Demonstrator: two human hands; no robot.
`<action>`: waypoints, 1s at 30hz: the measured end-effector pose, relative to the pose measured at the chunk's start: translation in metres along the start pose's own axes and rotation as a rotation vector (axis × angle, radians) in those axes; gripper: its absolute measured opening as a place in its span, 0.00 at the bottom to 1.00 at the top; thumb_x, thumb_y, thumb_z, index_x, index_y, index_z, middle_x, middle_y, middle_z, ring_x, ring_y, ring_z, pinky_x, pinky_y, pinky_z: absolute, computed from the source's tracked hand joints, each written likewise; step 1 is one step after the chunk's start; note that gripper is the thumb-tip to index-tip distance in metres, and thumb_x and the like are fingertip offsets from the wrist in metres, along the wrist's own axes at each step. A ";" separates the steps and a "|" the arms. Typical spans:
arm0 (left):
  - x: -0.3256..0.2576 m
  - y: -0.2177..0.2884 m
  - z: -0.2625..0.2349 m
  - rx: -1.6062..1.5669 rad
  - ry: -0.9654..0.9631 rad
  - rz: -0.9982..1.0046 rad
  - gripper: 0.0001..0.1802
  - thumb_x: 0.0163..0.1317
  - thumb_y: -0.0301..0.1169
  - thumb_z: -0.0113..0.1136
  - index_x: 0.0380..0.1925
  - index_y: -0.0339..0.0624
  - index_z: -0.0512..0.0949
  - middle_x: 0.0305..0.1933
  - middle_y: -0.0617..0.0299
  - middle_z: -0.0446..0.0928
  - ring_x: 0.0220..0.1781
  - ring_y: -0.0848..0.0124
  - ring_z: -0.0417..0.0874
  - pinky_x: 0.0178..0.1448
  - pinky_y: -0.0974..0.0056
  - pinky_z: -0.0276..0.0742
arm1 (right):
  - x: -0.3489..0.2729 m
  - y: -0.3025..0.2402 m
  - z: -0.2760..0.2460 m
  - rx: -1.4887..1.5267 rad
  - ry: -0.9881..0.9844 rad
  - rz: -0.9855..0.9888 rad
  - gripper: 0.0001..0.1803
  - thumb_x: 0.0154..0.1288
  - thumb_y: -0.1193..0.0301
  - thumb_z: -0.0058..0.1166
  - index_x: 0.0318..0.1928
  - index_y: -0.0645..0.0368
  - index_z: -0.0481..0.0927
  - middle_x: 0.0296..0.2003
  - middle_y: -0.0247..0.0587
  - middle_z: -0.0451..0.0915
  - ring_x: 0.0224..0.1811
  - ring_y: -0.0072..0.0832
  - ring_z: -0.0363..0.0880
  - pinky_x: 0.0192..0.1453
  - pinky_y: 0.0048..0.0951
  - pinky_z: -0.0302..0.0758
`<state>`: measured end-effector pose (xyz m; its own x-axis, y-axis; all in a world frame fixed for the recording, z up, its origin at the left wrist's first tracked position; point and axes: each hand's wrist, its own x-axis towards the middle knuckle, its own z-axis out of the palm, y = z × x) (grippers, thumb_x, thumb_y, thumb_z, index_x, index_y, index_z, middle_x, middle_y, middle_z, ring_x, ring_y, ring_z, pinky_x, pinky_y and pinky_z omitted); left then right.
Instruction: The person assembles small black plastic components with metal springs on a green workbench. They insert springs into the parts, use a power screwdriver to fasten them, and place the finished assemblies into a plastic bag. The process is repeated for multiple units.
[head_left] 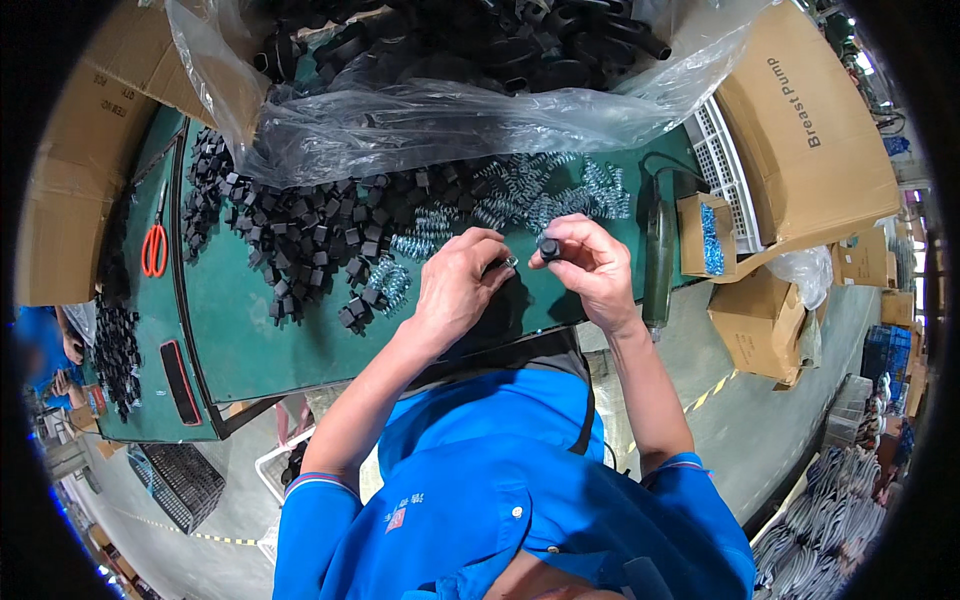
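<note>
okay, left hand [452, 285] is pinching a spring [511, 262] in a narrow grip, right hand [596, 270] is holding a black piece [549, 248] near it; both are hovering over the tabletop [240, 345], loose springs [510, 198] and blocks [315, 225] lying beyond.

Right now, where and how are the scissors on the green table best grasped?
Probably by the orange handle loops, coming from the person's side with the left hand once it is free. The scissors lie flat on the green table, loops toward the person and blades pointing away, so that approach should stay clear of the blades.
</note>
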<state>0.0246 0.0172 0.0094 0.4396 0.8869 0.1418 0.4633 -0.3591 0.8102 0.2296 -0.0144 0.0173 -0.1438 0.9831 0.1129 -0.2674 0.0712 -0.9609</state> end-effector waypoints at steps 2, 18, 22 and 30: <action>-0.002 0.002 -0.001 -0.002 0.005 -0.050 0.10 0.54 0.25 0.69 0.36 0.37 0.81 0.45 0.54 0.81 0.44 0.55 0.84 0.46 0.59 0.80 | -0.004 0.005 -0.003 0.033 0.012 -0.018 0.18 0.59 0.87 0.56 0.50 0.67 0.78 0.49 0.40 0.73 0.50 0.29 0.81 0.54 0.27 0.77; -0.011 0.005 0.007 0.179 0.123 -0.040 0.08 0.52 0.24 0.68 0.33 0.40 0.80 0.40 0.58 0.81 0.39 0.56 0.84 0.39 0.58 0.79 | -0.013 0.032 0.035 0.110 0.300 0.020 0.19 0.60 0.85 0.59 0.54 0.66 0.78 0.47 0.39 0.82 0.50 0.22 0.80 0.58 0.23 0.75; -0.011 0.004 0.009 0.195 0.105 -0.069 0.09 0.51 0.24 0.68 0.33 0.40 0.80 0.40 0.59 0.81 0.39 0.56 0.84 0.39 0.57 0.79 | -0.012 0.039 0.041 0.003 0.311 -0.004 0.18 0.60 0.85 0.59 0.52 0.65 0.79 0.44 0.37 0.83 0.47 0.21 0.81 0.54 0.22 0.77; -0.010 0.005 0.012 0.248 0.117 -0.073 0.08 0.51 0.25 0.66 0.33 0.42 0.80 0.36 0.59 0.80 0.36 0.55 0.83 0.37 0.55 0.79 | -0.012 0.041 0.049 -0.278 0.368 -0.034 0.15 0.58 0.82 0.62 0.47 0.65 0.78 0.41 0.37 0.84 0.43 0.21 0.82 0.50 0.23 0.78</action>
<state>0.0313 0.0031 0.0052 0.3127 0.9354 0.1649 0.6710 -0.3404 0.6587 0.1736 -0.0320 -0.0112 0.2218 0.9704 0.0961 0.0064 0.0971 -0.9953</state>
